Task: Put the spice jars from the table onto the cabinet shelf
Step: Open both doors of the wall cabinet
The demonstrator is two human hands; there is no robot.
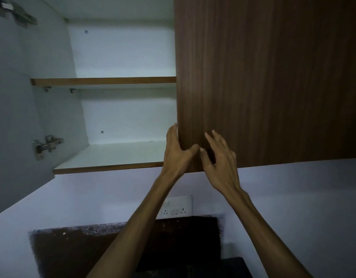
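A wall cabinet hangs in front of me with its left half open. Its white lower shelf (113, 155) and its upper shelf (103, 80) hold nothing. The right door (263, 77), dark wood, is closed. My left hand (178, 151) grips that door's left edge near the bottom corner, fingers behind it and thumb on the front. My right hand (219, 155) hovers flat at the door's front, fingers spread, holding nothing. No spice jars or table are in view.
The opened left door (15, 97) with its metal hinge (46, 146) stands at the left. Below the cabinet are a white wall, a socket plate (176, 207) and a dark stone counter (123, 247).
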